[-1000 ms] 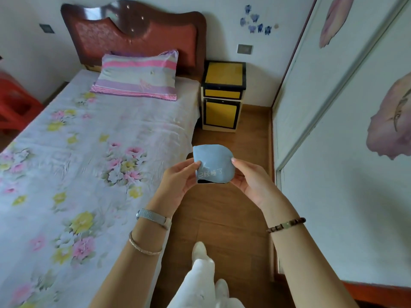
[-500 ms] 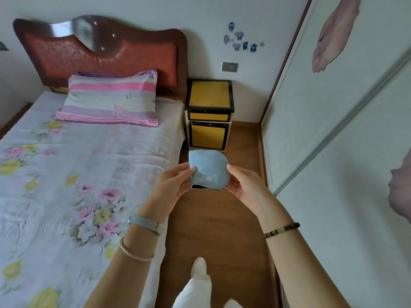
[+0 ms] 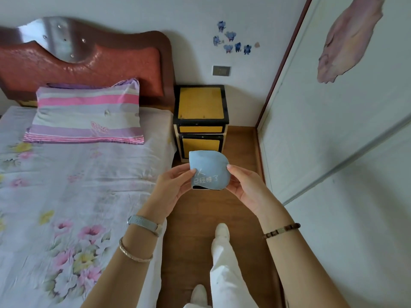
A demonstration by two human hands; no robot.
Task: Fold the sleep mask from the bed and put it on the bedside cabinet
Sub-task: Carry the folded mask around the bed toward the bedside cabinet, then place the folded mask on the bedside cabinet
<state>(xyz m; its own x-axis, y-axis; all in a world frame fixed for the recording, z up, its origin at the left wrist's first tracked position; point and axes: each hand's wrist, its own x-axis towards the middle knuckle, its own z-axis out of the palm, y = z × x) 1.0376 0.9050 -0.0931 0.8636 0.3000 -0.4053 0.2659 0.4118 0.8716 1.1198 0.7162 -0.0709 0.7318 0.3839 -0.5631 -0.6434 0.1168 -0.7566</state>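
Hands pinch a folded blue sleep mask (image 3: 209,170) in mid-air: left hand (image 3: 172,190) and right hand (image 3: 245,187) close fingertips on opposite edges, likely keeping it folded, short of the yellow bedside cabinet (image 3: 201,103).

Both forearms reach forward at chest height, the left hand (image 3: 171,185) and right hand (image 3: 246,187) facing each other, fingers (image 3: 231,168) pinching the opposite edges of a folded sleep mask (image 3: 209,171) held between them, wrists slightly bent inward.
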